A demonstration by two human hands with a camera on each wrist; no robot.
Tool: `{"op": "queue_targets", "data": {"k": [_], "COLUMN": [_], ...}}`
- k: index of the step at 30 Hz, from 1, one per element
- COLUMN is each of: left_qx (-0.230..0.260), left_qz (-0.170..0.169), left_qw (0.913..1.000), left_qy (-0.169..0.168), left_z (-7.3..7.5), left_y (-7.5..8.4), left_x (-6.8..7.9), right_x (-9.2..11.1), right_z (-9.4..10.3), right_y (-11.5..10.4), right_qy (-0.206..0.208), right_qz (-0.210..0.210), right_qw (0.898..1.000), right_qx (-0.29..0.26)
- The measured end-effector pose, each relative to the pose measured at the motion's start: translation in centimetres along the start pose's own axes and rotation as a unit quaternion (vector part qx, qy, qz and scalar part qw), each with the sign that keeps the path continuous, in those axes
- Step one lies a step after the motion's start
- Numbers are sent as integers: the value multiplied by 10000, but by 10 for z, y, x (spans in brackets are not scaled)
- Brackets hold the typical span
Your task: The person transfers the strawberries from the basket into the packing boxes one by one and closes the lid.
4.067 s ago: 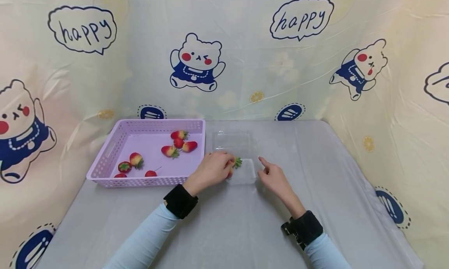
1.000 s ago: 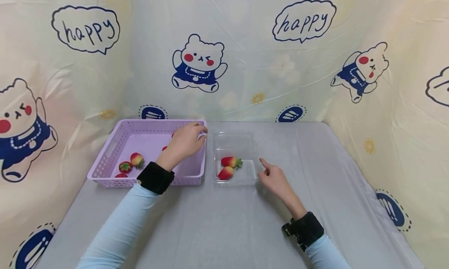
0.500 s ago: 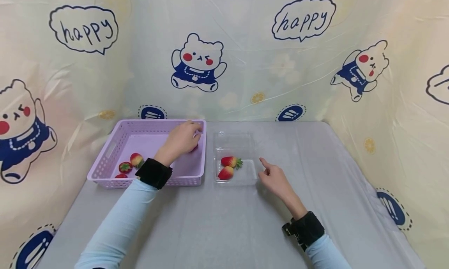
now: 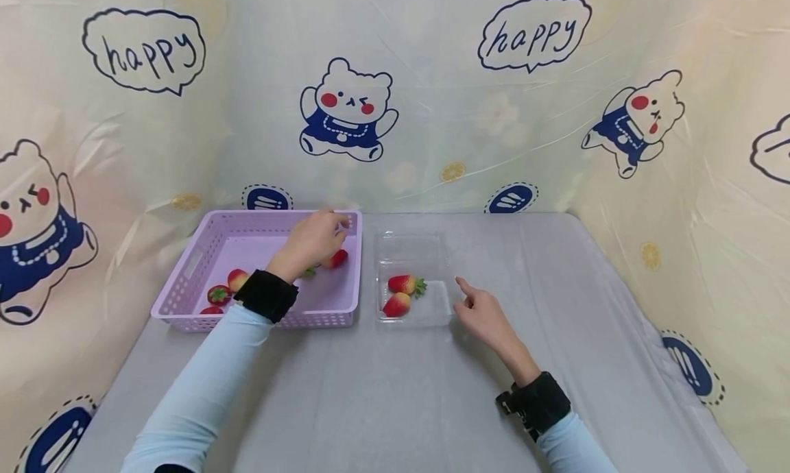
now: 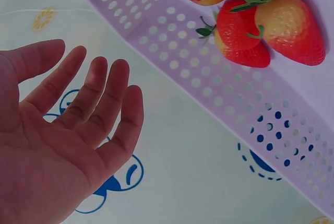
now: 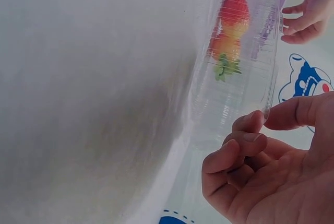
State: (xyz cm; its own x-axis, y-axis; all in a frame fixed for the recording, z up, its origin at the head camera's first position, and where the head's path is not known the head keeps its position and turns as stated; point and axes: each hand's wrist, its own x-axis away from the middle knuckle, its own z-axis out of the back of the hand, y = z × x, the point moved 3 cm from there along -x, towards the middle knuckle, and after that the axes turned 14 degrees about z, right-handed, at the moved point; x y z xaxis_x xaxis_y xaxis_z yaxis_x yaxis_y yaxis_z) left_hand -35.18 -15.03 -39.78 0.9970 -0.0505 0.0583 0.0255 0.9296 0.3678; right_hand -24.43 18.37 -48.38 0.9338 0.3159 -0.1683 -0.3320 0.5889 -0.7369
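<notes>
My left hand (image 4: 311, 243) hovers over the back right part of a purple basket (image 4: 333, 318). In the left wrist view that hand (image 5: 78, 125) has its fingers spread and loosely bent, with nothing in them. Strawberries (image 5: 292, 31) lie in the basket, apart from the fingers. A clear plastic box (image 4: 435, 301) with its lid folded back stands right of the basket, holding two strawberries (image 4: 404, 284). My right hand (image 4: 487, 315) is at the box's right side. In the right wrist view its thumb and index finger (image 6: 248, 122) pinch the box's edge.
More red fruit (image 4: 219, 295) lies at the basket's front left. A grey cloth (image 4: 395, 391) covers the table. Behind it hangs a printed curtain (image 4: 432, 116).
My left hand has moved from the clear box, where it held a strawberry, back over the basket, then slightly left. Two strawberries now show in the box. My right hand stays put.
</notes>
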Motion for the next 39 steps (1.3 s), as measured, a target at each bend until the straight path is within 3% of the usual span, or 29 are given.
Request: {"op": "queue_targets", "data": {"k": [26,39], "left_qx": [-110,-611], "left_qz": [15,-77], "left_qw": [9990,9955], "left_qy": [-426,-727], "left_z": [-26,-43], "left_y": [-22,-32], "left_x": [-13,-15], "right_x": [0,0], "right_z": [2,2], "right_y": [-2,-2], "right_qy": [-108,-133], "right_qz": [39,-1], "right_qw": [9999,9999], "right_qx": [-68,-53]}}
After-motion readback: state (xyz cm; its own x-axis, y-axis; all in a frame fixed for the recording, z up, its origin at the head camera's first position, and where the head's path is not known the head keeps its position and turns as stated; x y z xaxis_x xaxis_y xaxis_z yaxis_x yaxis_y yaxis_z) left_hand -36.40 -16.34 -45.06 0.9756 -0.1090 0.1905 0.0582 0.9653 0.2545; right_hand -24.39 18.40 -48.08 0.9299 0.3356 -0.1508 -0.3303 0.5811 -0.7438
